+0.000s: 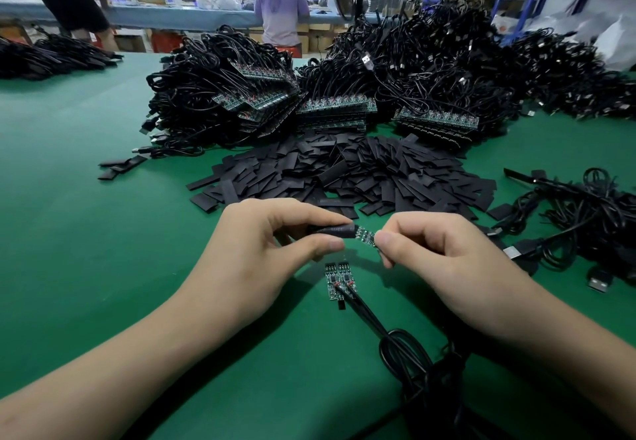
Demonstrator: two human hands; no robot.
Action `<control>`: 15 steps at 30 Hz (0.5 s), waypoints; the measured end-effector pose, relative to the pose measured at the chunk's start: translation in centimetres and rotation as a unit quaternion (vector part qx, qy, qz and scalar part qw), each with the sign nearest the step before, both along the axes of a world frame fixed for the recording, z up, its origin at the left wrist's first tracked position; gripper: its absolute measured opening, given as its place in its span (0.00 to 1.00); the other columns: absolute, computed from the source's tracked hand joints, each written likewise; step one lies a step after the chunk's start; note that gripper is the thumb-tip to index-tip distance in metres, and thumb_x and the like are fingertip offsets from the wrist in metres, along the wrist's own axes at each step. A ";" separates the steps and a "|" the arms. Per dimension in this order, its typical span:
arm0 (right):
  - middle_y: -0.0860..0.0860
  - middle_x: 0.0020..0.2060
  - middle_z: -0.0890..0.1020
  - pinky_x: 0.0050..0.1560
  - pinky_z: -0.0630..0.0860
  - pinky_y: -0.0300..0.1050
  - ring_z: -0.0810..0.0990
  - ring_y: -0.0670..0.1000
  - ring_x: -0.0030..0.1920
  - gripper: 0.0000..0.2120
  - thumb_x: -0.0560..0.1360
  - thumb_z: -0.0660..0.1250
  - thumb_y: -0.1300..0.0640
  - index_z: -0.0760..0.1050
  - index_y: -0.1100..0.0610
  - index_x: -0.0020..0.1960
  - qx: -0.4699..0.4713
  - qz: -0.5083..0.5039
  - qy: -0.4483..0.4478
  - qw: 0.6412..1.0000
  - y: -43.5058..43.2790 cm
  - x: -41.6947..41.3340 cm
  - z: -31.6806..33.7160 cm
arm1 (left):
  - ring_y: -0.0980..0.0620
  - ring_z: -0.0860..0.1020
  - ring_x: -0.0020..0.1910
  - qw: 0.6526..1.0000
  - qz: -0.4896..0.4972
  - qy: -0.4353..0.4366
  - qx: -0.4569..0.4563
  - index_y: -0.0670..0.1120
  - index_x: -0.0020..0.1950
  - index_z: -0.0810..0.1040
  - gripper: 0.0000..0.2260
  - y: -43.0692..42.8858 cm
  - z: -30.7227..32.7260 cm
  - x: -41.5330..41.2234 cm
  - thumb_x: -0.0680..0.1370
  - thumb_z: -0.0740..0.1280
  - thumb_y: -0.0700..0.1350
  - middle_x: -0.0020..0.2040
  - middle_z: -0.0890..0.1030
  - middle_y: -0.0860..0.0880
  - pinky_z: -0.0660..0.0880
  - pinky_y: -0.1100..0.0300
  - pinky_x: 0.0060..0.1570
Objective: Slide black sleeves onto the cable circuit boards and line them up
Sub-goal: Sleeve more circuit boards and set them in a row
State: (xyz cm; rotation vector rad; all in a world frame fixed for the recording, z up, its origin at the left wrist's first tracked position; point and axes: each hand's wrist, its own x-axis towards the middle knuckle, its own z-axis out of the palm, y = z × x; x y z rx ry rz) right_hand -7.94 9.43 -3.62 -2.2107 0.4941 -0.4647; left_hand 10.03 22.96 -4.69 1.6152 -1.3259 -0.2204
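Green bench mat (69, 198). Two small green circuit boards (339, 279) lie side by side at 6 o'clock from your hands. Your left hand (254, 250) pinches a flat black sleeve (332, 229). Your right hand (444, 257) pinches a third green board (365, 237), end at the sleeve mouth. Loose black sleeve pile (344, 171) at 12.

Matt and smooth across the green table cover (86, 233); dull black plastic through the sleeve pile (344, 171), faintly shinier on the held sleeve (332, 229); glossy black sheathing along the cables (366, 312); bare bright metal at the USB plug (597, 284); glinting solder flecks on the circuit board (365, 235).
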 end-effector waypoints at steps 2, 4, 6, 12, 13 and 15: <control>0.44 0.25 0.65 0.30 0.59 0.41 0.61 0.46 0.28 0.16 0.80 0.62 0.43 0.76 0.50 0.38 -0.018 0.001 0.013 1.000 0.2 -0.1 0.2 | 0.60 0.81 0.41 1.000 0.004 -0.028 0.002 0.59 0.50 0.87 0.09 0.1 0.1 0.0 0.72 0.77 0.48 0.42 0.85 0.62 0.76 0.67 0.44; 0.43 0.24 0.63 0.28 0.59 0.40 0.60 0.44 0.26 0.16 0.79 0.62 0.43 0.76 0.52 0.39 -0.030 0.003 0.024 0.999 0.3 -0.2 0.4 | 0.58 0.81 0.42 0.998 0.000 -0.057 0.001 0.57 0.51 0.87 0.10 0.1 0.3 0.0 0.72 0.77 0.46 0.43 0.85 0.60 0.76 0.62 0.46; 0.43 0.23 0.63 0.27 0.60 0.38 0.60 0.43 0.26 0.16 0.79 0.63 0.45 0.76 0.53 0.39 -0.040 0.005 0.038 0.998 0.3 -0.3 0.5 | 0.58 0.81 0.44 0.994 -0.017 -0.111 0.004 0.55 0.53 0.88 0.10 0.1 0.6 0.1 0.73 0.76 0.47 0.43 0.85 0.58 0.77 0.58 0.47; 0.46 0.26 0.64 0.30 0.58 0.43 0.61 0.46 0.28 0.16 0.80 0.63 0.43 0.77 0.51 0.39 -0.035 0.012 0.072 0.997 -0.1 -0.4 0.6 | 0.59 0.82 0.45 0.976 -0.058 -0.212 0.001 0.52 0.55 0.87 0.09 0.2 0.9 0.6 0.75 0.74 0.48 0.46 0.83 0.58 0.78 0.60 0.48; 0.46 0.26 0.65 0.31 0.59 0.43 0.62 0.46 0.28 0.16 0.79 0.62 0.42 0.77 0.51 0.39 -0.044 0.016 0.075 0.996 0.0 -0.3 0.6 | 0.59 0.82 0.45 0.977 -0.061 -0.206 0.005 0.52 0.55 0.87 0.09 0.2 0.8 0.6 0.75 0.74 0.47 0.46 0.84 0.57 0.79 0.58 0.48; 0.46 0.26 0.66 0.30 0.60 0.41 0.62 0.45 0.28 0.16 0.79 0.62 0.42 0.77 0.52 0.40 -0.059 0.018 0.069 0.996 0.2 -0.3 0.5 | 0.58 0.82 0.47 0.981 -0.068 -0.181 0.013 0.51 0.55 0.87 0.09 0.1 0.6 0.7 0.75 0.74 0.47 0.47 0.84 0.56 0.78 0.57 0.50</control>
